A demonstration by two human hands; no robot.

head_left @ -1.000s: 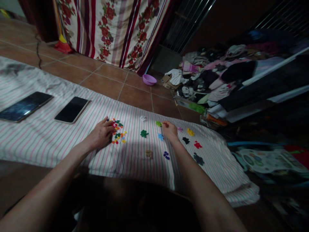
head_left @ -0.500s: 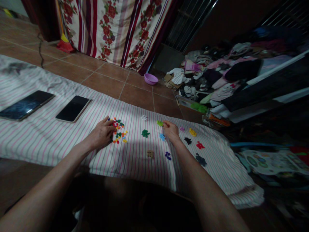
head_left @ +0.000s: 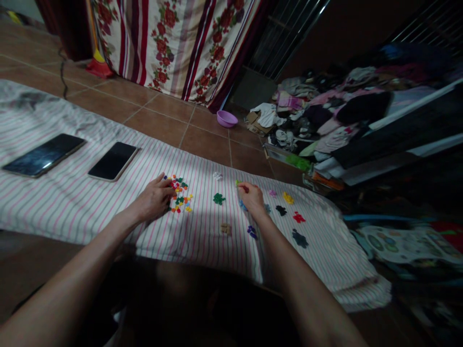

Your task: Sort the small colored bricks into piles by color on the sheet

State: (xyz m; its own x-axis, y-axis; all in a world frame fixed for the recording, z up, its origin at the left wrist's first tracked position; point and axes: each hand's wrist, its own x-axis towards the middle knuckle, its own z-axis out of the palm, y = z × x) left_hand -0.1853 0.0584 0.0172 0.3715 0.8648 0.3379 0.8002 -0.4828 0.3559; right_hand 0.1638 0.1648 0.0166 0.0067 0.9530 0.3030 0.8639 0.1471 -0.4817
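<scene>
My left hand [head_left: 156, 198] lies with its fingers spread at the edge of a mixed heap of small coloured pieces [head_left: 181, 200]. My right hand [head_left: 252, 196] is closed in a pinch over the lime green pieces [head_left: 237, 183], mostly covering them; whatever sits between its fingertips is too small to make out. Partly under that hand are light blue pieces [head_left: 243, 206]. Sorted by colour around it lie dark green pieces [head_left: 219, 198], white pieces [head_left: 217, 176], tan pieces [head_left: 225, 228], purple pieces [head_left: 252, 232], black pieces [head_left: 281, 210] and red pieces [head_left: 298, 217].
Two dark-screened devices, a larger one [head_left: 45, 155] and a phone [head_left: 113, 161], lie left on the striped cloth [head_left: 202, 250]. Yellow pieces [head_left: 288, 197] and dark grey pieces [head_left: 300, 238] lie to the right. Beyond stand a purple basin [head_left: 227, 119] and heaped clothes [head_left: 336, 111].
My right hand has shifted slightly left over the lime green pieces, hiding more of them. Greyish pieces now show beside its wrist. My left hand stays by the mixed heap.
</scene>
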